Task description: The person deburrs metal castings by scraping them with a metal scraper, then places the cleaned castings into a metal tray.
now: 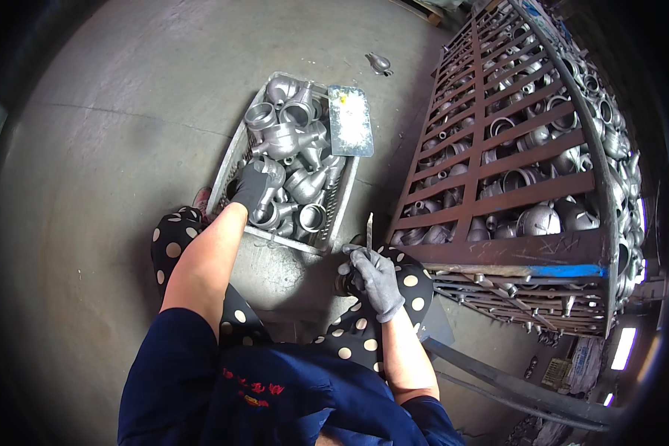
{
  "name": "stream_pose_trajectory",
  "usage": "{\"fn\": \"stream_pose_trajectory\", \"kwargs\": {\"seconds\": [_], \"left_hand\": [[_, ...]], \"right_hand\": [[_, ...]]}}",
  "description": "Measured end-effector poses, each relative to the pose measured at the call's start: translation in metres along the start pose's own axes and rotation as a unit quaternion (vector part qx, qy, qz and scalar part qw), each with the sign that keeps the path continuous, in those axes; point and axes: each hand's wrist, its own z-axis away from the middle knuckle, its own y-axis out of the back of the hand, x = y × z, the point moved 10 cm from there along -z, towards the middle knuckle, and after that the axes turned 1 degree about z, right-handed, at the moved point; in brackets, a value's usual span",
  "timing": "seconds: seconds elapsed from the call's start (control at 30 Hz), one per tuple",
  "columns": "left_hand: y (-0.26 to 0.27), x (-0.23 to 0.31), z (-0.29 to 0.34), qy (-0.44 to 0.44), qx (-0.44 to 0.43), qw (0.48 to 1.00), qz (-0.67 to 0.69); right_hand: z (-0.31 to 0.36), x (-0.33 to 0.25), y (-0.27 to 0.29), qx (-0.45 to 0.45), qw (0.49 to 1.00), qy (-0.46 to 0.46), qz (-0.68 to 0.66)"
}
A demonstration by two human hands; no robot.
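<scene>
My left hand (251, 187), in a dark grey glove, reaches into a grey plastic crate (340, 215) piled with metal castings. It touches a rounded grey casting (273, 175) near the crate's left side; its fingers are mostly hidden, so their grip cannot be told. My right hand (379, 281), in a lighter grey glove, is closed around a narrow flat metal tool (369, 229) that points upward, above my right knee. The castings are bulbous, with round open mouths and tapered necks. Something dark beneath the right hand's fingers is too shadowed to make out.
A pale, worn rectangular plate (351, 123) rests across the crate's right rim. On the right stands a large brown slatted metal bin (498, 197) heaped with similar castings. One loose casting (379, 64) lies on the concrete floor (126, 186) beyond the crate. Dark metal bars (513, 383) run at lower right.
</scene>
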Motion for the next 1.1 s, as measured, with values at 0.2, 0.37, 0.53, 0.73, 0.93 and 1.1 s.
{"fn": "stream_pose_trajectory", "kwargs": {"seconds": [0.2,0.37,0.53,0.73,0.93,1.1], "left_hand": [[-0.023,0.078,0.104,0.188,-0.095,0.896,0.391],[-0.02,0.148,0.186,0.025,-0.192,0.87,0.454],[-0.017,0.176,0.242,0.008,-0.199,0.842,0.5],[-0.007,0.189,0.27,-0.029,-0.223,0.874,0.432],[0.059,0.163,0.259,-0.028,-0.079,0.936,0.342],[0.065,0.156,0.253,-0.07,-0.137,0.883,0.443]], "right_hand": [[0.004,-0.001,0.005,0.0,0.998,0.047,0.03],[0.026,-0.004,-0.014,-0.019,0.999,0.032,-0.027],[0.061,-0.001,-0.054,-0.026,0.995,0.065,-0.076],[0.082,0.007,-0.054,0.011,0.992,0.07,-0.108],[0.101,0.019,-0.072,-0.134,0.956,0.003,-0.262],[0.096,0.02,-0.063,-0.126,0.958,0.015,-0.257]]}}
